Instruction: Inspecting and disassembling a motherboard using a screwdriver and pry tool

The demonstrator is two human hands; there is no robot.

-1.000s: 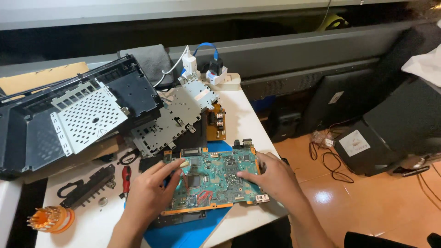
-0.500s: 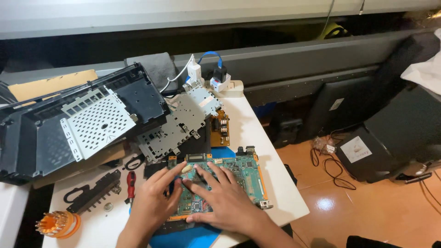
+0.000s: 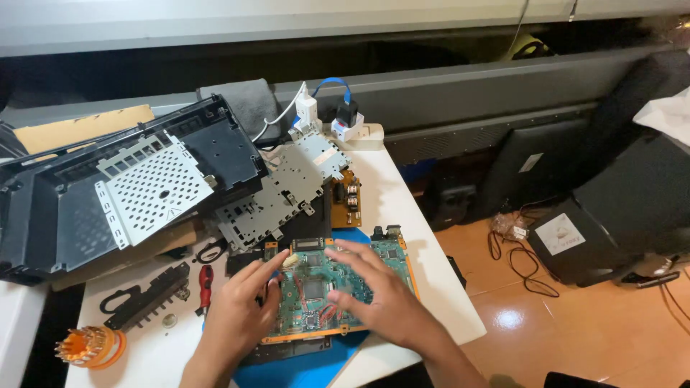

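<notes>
Hands are both lying over the green printed circuit board with an orange edge, which is taken as the landmark. Board is resting flat on a blue mat on the white surface, near the front edge.

Left hand is sitting at the board's left edge, fingers reaching loosely extended toward the board's upper left corner, where a small pale part is showing at the fingertips; whether it is being pinched cannot be told. Right hand is lying palm down across the board's middle and right side, fingers spread wide and flat, gripping nothing.

Behind the board, a grey perforated metal shield plate is lying flat, with a small brown circuit board just right of it. Further behind, a white power strip with plugs and a blue cable is sitting at the surface's back edge. Left and behind, a large black plastic casing with a perforated metal cage inside is lying open. Left of the board, a red-handled screwdriver and a black plastic bracket are lying, and an orange round bit holder is standing further left.
</notes>
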